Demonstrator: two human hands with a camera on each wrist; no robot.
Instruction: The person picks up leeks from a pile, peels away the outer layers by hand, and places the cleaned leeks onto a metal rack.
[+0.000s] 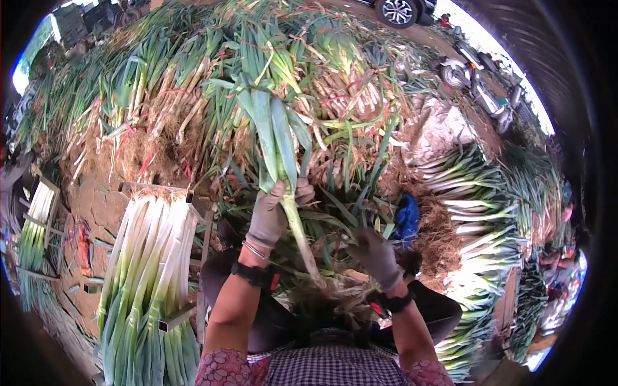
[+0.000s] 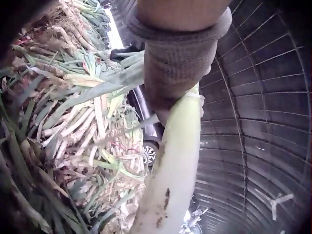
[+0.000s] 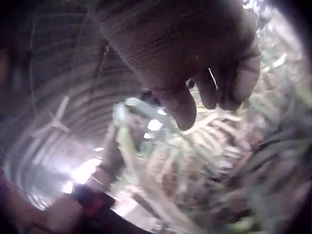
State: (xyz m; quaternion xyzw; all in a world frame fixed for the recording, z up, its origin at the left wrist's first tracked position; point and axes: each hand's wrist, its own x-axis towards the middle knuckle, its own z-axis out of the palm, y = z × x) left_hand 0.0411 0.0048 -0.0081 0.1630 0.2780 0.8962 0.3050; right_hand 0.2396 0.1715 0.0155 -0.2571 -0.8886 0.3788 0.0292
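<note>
In the head view the gloved left hand (image 1: 269, 217) grips a leek (image 1: 297, 235) where its pale stem meets the green leaves. The leaves point up and away, and the root end hangs toward the lap. Brown specks mark the white stem (image 2: 170, 185) in the left wrist view, below the gloved hand (image 2: 173, 73). To the right of the stem, the gloved right hand (image 1: 376, 257) is apart from the leek. Its fingers (image 3: 243, 80) hang relaxed with nothing held between them in the right wrist view, which is blurred.
A frame of trimmed leeks (image 1: 151, 251) stands at left. Rows of white-stemmed leeks (image 1: 473, 225) lie at right, near a blue bag (image 1: 407, 220). Untrimmed leeks (image 1: 174, 96) are heaped ahead, with a motorcycle (image 1: 479, 90) and a car wheel (image 1: 397, 11) beyond.
</note>
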